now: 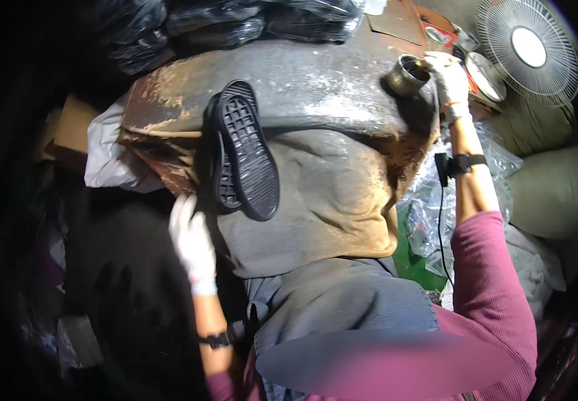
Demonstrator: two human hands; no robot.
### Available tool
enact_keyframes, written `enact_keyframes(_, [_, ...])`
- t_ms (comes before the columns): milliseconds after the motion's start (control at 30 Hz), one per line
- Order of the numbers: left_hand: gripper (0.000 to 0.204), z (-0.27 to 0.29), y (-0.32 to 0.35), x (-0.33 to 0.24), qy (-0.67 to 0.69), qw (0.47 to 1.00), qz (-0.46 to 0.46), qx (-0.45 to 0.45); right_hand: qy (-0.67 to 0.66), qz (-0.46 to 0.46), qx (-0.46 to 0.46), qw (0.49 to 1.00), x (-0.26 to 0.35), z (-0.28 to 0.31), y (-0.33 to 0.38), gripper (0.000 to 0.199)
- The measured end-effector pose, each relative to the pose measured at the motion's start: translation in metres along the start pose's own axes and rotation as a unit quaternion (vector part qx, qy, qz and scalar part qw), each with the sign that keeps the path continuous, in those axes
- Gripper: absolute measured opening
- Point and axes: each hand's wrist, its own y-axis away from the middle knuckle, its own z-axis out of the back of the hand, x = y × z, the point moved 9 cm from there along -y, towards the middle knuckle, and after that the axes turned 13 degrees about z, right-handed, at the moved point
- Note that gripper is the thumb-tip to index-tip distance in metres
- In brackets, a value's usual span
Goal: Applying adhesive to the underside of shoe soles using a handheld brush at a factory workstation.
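Observation:
Two black shoe soles [254, 160] lie one overlapping the other, partly on the worn table and partly on the cloth over my lap. The top one shows a grid of hollows and ribbed ends. My left hand [192, 240], in a white glove, hangs beside the table's left corner, left of the soles; its fingers are stretched out, slightly blurred, with nothing seen in them. At the table's right end stands a metal cup [408, 76] with a dark inside. My gloved right hand [450, 83] is at its rim, fingers closed together; what they hold is hidden.
Black plastic-wrapped bundles [215, 23] line the back of the table [289, 80]. A fan [528, 50] stands at the far right, above green sacks [556, 190] and clear plastic bags [426, 217]. At left are a white bag [111, 150] and a cardboard box [75, 134].

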Motion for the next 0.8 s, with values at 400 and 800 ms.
enact_keyframes(400, [0.018, -0.151, -0.089, -0.131, -0.224, 0.883, -0.404, 0.087, -0.132, -0.135, -0.148, 0.971, -0.009, 0.027, 0.039, 0.035])
enact_keyframes(800, [0.039, -0.06, -0.16, -0.166, -0.045, 0.96, -0.219, 0.168, -0.409, -0.354, -0.372, 0.755, -0.018, 0.011, 0.083, 0.026])
